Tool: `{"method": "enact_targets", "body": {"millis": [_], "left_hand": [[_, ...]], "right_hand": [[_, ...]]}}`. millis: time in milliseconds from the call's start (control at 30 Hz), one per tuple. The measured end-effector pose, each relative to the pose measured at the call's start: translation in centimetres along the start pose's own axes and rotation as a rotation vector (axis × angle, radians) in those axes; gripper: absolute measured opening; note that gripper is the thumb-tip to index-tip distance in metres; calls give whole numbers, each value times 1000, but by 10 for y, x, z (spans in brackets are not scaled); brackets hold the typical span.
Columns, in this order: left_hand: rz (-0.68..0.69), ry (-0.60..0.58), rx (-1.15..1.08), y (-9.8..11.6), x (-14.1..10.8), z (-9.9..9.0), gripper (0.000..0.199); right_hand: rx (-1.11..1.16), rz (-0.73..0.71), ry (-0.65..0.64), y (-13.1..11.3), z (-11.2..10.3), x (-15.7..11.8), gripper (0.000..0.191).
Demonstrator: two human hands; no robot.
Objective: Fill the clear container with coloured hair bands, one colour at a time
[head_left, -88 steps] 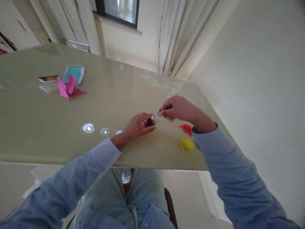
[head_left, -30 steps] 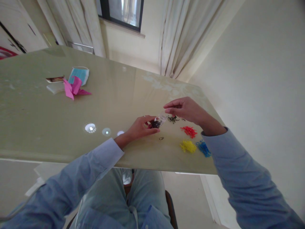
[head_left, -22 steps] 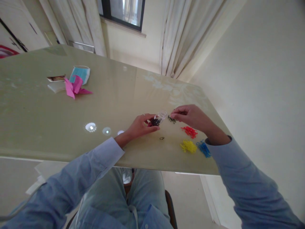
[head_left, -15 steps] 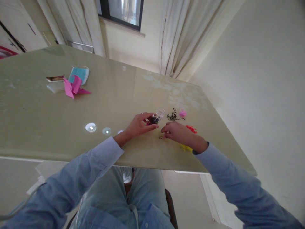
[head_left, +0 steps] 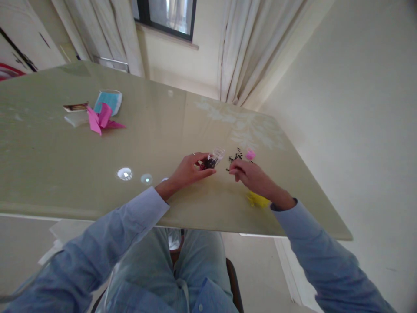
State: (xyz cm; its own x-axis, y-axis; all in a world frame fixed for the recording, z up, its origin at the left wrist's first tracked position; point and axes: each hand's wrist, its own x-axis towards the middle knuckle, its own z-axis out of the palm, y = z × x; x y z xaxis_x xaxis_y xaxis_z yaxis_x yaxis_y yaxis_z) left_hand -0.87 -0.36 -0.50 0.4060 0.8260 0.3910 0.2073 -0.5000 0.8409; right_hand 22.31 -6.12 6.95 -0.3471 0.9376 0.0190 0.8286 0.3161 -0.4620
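A small clear jar (head_left: 218, 153) with dark pieces inside lies tilted in my left hand (head_left: 190, 171), its open mouth pointing up and to the right. My right hand (head_left: 249, 174) is just right of the jar, over the near edge of a pile of small black bands (head_left: 238, 154). Its fingers are pinched together near a black band; whatever is between the fingertips is too small to make out. A pink clump (head_left: 250, 154) lies right behind that hand, and a yellow clump (head_left: 258, 199) sits below the wrist.
On the table (head_left: 156, 130), at the far left, are a pink folded paper figure (head_left: 103, 118), a blue face mask (head_left: 110, 101), a clear packet (head_left: 76, 118) and a small printed card (head_left: 75, 107). The table's near edge runs above my lap; a wall stands at right.
My right hand has moved up and to the right onto the black bands, covering the red clump and uncovering more of the yellow one. My left hand still holds the jar in nearly the same place.
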Motion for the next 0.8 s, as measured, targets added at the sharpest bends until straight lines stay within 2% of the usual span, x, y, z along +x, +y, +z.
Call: {"method": "enact_targets", "body": {"millis": [67, 133, 200, 300, 433, 533, 633, 800], "left_hand": [[44, -5, 90, -2, 0, 0, 46], [90, -19, 181, -2, 0, -1, 45], [121, -42, 237, -2, 0, -1, 44], [132, -62, 270, 0, 0, -2, 43], [125, -68, 254, 1, 0, -3, 45], [124, -44, 198, -1, -1, -2, 48], [117, -18, 134, 0, -1, -1, 51], [94, -34, 8, 10, -4, -2, 50]], "right_hand": [[66, 16, 189, -8, -16, 2, 13], [41, -22, 295, -18, -27, 5, 14], [-48, -97, 282, -28, -33, 9, 16], [-175, -191, 196, -38, -32, 16, 20], [-200, -193, 217, -39, -29, 21, 23], [-94, -143, 310, -35, -28, 18, 27], [114, -47, 353, -30, -20, 10, 37], [444, 10, 311, -30, 19, 0, 54]]}}
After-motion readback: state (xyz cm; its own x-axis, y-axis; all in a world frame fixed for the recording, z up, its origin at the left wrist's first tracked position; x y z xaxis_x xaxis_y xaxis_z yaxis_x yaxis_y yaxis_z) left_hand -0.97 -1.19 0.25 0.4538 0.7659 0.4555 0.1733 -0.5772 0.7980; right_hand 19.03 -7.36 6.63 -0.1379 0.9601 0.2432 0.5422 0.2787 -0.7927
